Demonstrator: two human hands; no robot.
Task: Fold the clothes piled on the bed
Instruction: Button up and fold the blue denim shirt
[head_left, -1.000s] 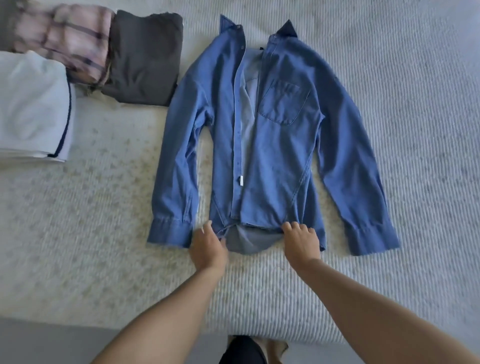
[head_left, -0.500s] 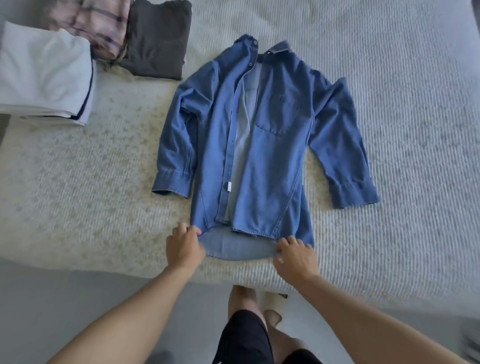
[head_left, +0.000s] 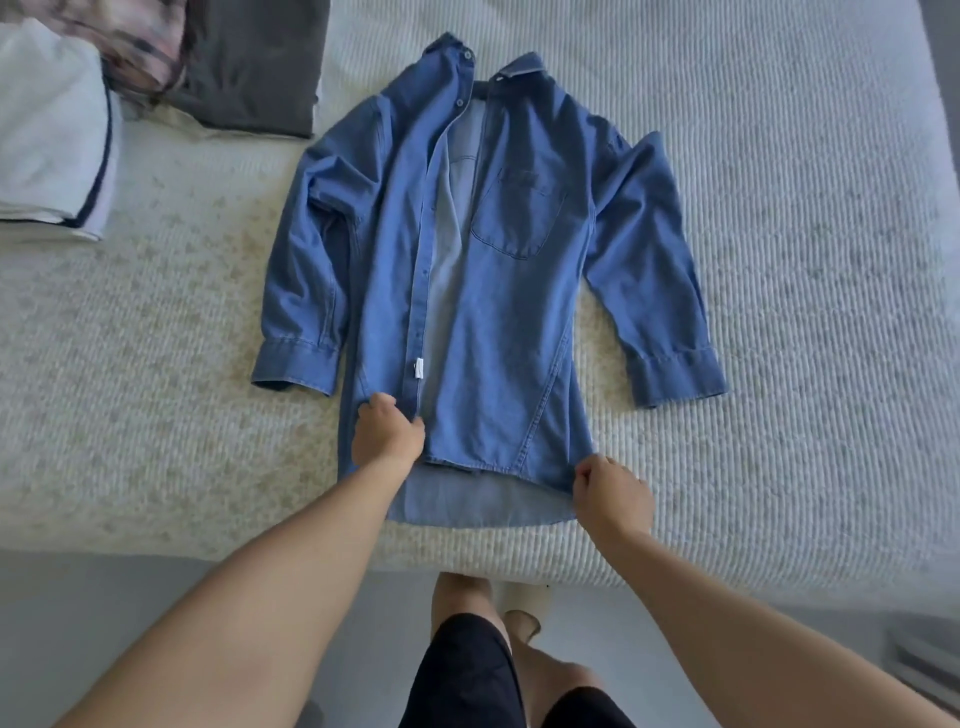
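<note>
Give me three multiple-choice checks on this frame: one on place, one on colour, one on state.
1. Where do the folded clothes sit?
A. far left of the bed
B. far right
C. on the floor

2. The folded garment nearest the blue denim button-up shirt is:
A. red
B. dark grey
C. yellow

3. The shirt front is:
A. buttoned shut
B. open
C. folded in half

A: the stack, including the white folded garment, lies far left.
B: the dark grey folded garment lies beside the collar.
B: the plackets are parted, showing the lining.
</note>
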